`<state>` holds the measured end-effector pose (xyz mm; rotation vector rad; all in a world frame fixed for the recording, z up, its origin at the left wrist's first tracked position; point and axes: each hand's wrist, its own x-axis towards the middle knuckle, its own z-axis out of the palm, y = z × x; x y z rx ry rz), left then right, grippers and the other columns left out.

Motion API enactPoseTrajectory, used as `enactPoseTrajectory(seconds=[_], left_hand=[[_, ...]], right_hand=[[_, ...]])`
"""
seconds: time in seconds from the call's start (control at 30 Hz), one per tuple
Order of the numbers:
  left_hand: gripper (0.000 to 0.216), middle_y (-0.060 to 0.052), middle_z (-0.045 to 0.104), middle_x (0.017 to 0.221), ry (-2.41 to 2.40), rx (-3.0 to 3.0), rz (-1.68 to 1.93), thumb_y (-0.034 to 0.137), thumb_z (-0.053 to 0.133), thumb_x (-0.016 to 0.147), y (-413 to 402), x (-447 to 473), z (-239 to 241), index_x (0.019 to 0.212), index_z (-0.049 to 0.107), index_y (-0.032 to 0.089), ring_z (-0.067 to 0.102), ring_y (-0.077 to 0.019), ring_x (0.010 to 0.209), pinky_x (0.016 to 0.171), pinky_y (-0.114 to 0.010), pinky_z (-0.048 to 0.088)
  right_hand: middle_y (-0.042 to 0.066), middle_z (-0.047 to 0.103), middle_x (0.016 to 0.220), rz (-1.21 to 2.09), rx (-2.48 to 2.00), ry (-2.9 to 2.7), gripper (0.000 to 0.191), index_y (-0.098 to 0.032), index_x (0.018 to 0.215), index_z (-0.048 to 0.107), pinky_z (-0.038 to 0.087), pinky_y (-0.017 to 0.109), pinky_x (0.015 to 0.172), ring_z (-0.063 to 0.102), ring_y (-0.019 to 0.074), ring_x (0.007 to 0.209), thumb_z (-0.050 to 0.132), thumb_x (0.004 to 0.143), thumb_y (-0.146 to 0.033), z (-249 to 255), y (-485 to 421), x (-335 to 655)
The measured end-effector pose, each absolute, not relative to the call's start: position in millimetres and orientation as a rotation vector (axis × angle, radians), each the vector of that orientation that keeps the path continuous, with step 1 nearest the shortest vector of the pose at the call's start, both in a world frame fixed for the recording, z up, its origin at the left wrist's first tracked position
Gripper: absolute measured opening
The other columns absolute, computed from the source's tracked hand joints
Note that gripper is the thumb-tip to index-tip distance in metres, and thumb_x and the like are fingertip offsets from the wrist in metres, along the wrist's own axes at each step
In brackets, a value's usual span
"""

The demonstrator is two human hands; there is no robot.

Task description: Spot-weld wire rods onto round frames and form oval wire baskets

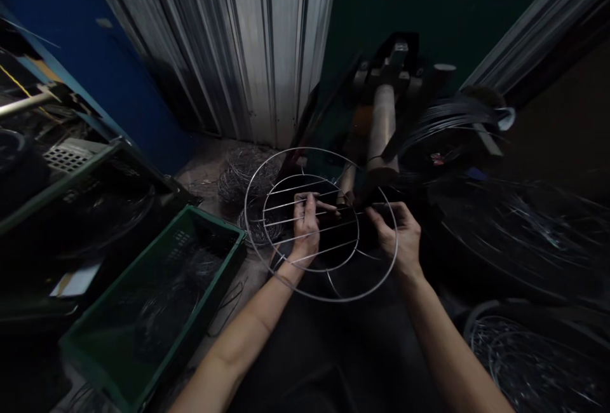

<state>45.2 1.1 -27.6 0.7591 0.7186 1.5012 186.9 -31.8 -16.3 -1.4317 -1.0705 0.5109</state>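
A round wire rack (pixel 328 269) hangs tilted in front of me. It has an outer ring, a smaller inner ring with several parallel bars across it, and short wires joining the two rings. My left hand (pixel 306 229) reaches up from beneath and grips the bars, thumb and fingers showing between them. On the right, my right hand (pixel 403 235) is pinched closed between the inner and outer rings; what its fingertips hold is too dark to make out. Just beyond the rack, the thick metal cylinder (pixel 383 124) of a green machine (pixel 452 25) points toward me.
At lower left stands a green plastic crate (pixel 109 311) with wire pieces in it. Tangled wire (pixel 243 178) lies on the floor by the corrugated metal wall (pixel 248 38). A blue panel (pixel 95 38) rises at left. At lower right a tub (pixel 476 314) holds many wire pieces.
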Motion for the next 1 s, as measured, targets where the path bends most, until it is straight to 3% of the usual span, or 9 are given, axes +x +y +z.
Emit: enactPoseTrajectory(seconds=[0.5,0.77,0.87,1.0], left_hand=[[0.03,0.002,0.061,0.069,0.786,0.805,1.519,0.048,0.04,0.089,16.7,56.6,-43.2,0.099,0.039,0.02,0.059,-0.0111,0.058,0.066,-0.03,0.053],[0.027,0.002,0.06,0.073,0.72,0.929,1.496,0.046,0.045,0.088,19.8,46.6,-41.6,0.094,0.038,0.021,0.06,-0.0095,0.061,0.059,-0.022,0.048],[0.031,0.005,0.057,0.076,0.667,0.966,1.414,0.045,0.055,0.083,21.9,37.8,-33.9,0.092,0.038,0.021,0.057,-0.0057,0.054,0.051,-0.017,0.045],[0.032,0.007,0.052,0.068,0.678,0.954,1.28,0.05,0.049,0.085,16.5,35.7,-26.9,0.095,0.036,0.023,0.048,-0.0043,0.038,0.039,-0.017,0.04]], right_hand=[[0.001,0.061,0.075,0.492,-1.418,-1.094,0.028,-0.016,0.076,0.059,0.045,0.026,0.064,0.056,0.0134,0.068,0.071,0.068,-0.04,-22.2,-13.1,194.0],[0.001,0.062,0.075,0.462,-1.406,-1.107,0.025,-0.017,0.074,0.059,0.047,0.026,0.065,0.057,0.0134,0.068,0.069,0.068,-0.039,-24.7,-4.6,194.8],[0.004,0.065,0.086,0.498,-1.411,-1.115,0.027,-0.017,0.087,0.062,0.05,0.03,0.073,0.06,0.0156,0.077,0.067,0.071,-0.039,-25.9,-20.4,202.6],[0.005,0.065,0.1,0.537,-1.526,-1.198,0.037,-0.019,0.106,0.062,0.05,0.035,0.084,0.062,0.0183,0.089,0.067,0.074,-0.038,-28.6,-75.1,207.0]])
